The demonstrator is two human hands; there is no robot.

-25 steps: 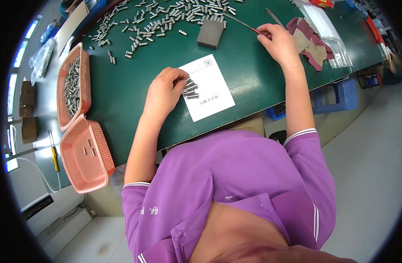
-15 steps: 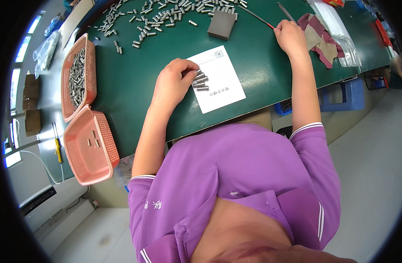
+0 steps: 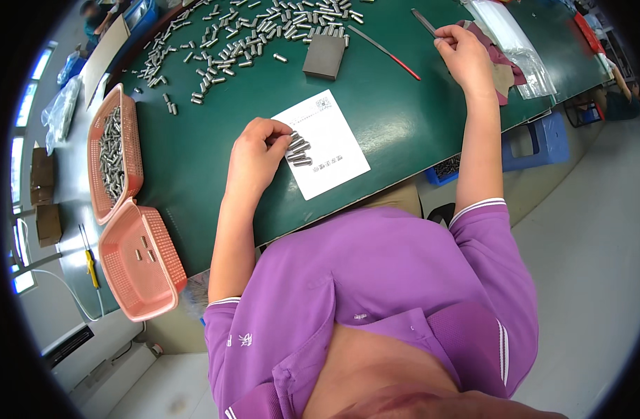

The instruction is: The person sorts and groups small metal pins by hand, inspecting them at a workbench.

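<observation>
My left hand (image 3: pixel 257 155) is closed in a pinch at the left edge of a white printed sheet (image 3: pixel 337 143). Its fingertips are on the end of a row of short metal pins (image 3: pixel 299 152) lying side by side on the paper. At the far right, the fingers of my right hand (image 3: pixel 466 57) are closed on a flat grey metal strip-like tool (image 3: pixel 424 23), which points away to the left; its gripped end is hidden. Left of this hand lies a thin needle file with a red handle (image 3: pixel 404 66), untouched.
Many loose metal pins (image 3: pixel 257 35) spread across the far table beside a dark grey block (image 3: pixel 325 57). At left stand a pink basket of pins (image 3: pixel 133 150) and another basket (image 3: pixel 173 255) holding a few. A maroon-and-beige cloth (image 3: pixel 501 77) and plastic bags (image 3: pixel 519 49) lie far right.
My right hand has left the red-handled file, which now lies apart on the table, and has taken hold of the flat metal tool. My left hand stays at the pins; the whole view has shifted.
</observation>
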